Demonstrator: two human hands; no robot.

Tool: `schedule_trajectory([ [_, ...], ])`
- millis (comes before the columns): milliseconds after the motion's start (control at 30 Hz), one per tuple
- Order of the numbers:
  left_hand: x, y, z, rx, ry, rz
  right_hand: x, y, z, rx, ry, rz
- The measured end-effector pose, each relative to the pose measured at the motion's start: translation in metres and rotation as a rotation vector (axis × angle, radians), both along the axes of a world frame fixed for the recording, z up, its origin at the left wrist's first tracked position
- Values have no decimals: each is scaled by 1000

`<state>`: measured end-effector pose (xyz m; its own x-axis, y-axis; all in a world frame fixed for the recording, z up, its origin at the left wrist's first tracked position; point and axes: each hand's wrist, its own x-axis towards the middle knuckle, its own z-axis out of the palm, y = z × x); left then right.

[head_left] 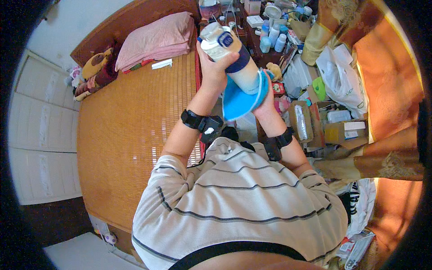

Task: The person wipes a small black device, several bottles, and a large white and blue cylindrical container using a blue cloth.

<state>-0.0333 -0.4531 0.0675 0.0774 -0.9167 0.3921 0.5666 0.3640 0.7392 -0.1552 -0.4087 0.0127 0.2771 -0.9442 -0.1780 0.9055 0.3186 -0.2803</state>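
Note:
A white and dark blue bottle (245, 75) with a lid and a blue clasp is held up in front of me, tilted with its top to the upper left. My left hand (215, 68) is closed around it just below the lid, thumb across the front. A bright blue cloth (239, 102) lies against the bottle's lower end and hangs down beside it. Behind that cloth, my right hand (266, 101) presses it to the bottle; most of those fingers are hidden. Both wrists wear black straps.
To the left is a bed with a woven mat (130, 130) and folded pink bedding (155, 40). A crowded desk with bottles (274, 36) and a small fan (272, 12) stands ahead. Open cardboard boxes (344, 132) and a white plastic bag (338, 78) are at the right, beside orange curtains (387, 67).

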Motion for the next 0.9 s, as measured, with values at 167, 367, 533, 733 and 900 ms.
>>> schedule_trajectory([
  [167, -7, 3, 8, -126, -290, 190, 1, -1, -14, 80, 59, -14],
  [367, 1, -6, -2, -165, -478, 367, -9, 5, -11, 133, 206, -27],
  [533, -5, 7, 7, 73, -86, 26, -9, -12, -19, -36, -7, 43],
  [733, 2, -14, 4, -38, -116, 116, 7, -19, -26, -26, -115, 54],
  [900, 17, -30, 1, -152, -348, 219, 9, -18, -16, 11, -20, 142],
])
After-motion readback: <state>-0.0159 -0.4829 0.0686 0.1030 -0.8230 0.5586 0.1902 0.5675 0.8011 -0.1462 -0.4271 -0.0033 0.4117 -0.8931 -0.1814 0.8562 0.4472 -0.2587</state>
